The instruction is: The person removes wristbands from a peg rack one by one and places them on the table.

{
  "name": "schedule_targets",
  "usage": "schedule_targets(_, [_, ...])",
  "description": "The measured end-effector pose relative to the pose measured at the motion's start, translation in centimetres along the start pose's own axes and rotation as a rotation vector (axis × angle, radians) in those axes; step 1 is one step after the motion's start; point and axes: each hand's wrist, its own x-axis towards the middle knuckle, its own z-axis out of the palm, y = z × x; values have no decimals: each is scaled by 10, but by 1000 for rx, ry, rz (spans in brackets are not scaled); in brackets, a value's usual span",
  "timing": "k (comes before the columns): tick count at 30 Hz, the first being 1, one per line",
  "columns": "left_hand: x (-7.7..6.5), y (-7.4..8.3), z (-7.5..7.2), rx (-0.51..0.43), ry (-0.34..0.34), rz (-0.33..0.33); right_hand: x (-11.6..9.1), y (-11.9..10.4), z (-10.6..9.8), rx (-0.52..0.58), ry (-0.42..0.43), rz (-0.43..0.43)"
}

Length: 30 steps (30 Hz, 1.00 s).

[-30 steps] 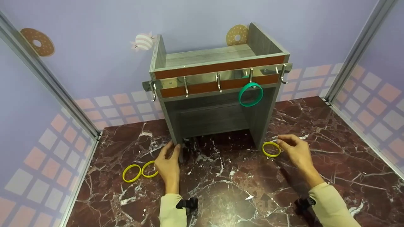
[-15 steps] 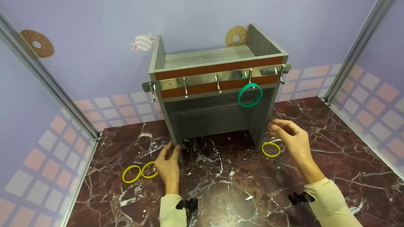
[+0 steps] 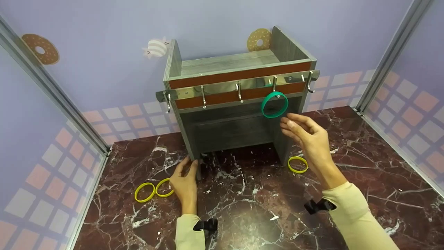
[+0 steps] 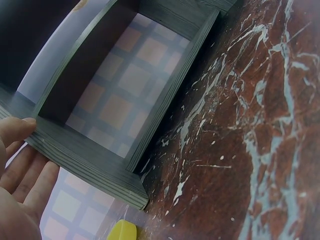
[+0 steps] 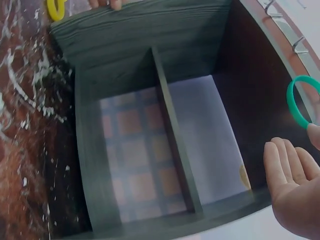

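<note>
A grey wooden shelf (image 3: 185, 128) carries a metal hook rail (image 3: 222, 88) along its front. From one hook hangs a green ring (image 3: 263, 107). My left hand (image 3: 184, 184) grips the shelf's left side panel low down, thumb on one face and fingers on the other, as the left wrist view also shows. Just below and right of the green ring is my right hand (image 3: 312, 146), fingers loosely bent with nothing held. Whether its thumb touches the ring, I cannot tell. In the right wrist view, the green ring (image 5: 292, 100) appears just above the thumb.
Two yellow rings lie on the marbled tabletop (image 3: 242, 215) left of my left hand; the outer yellow ring (image 3: 136, 196) shows whole, the other is partly covered. Another yellow ring (image 3: 297, 172) lies beside the shelf's right foot. Purple panels (image 3: 104, 62) enclose the table.
My right hand has risen from beside the right yellow ring and moved left to the hanging green ring. The left hand keeps its place on the panel; the rings have not moved.
</note>
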Motion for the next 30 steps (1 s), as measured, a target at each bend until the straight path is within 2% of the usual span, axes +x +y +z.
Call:
schedule_targets(13, [1, 0, 0, -4, 5, -2, 10, -5, 24, 124, 33, 3])
schedule_targets(17, [1, 1, 1, -17, 0, -4, 11, -9, 28, 155, 52, -28])
schedule_targets(26, [-1, 2, 0, 28, -4, 14, 10, -23, 31, 253, 30, -109])
schedule_targets(30, [0, 0, 0, 10, -2, 10, 9, -29, 31, 279, 31, -132])
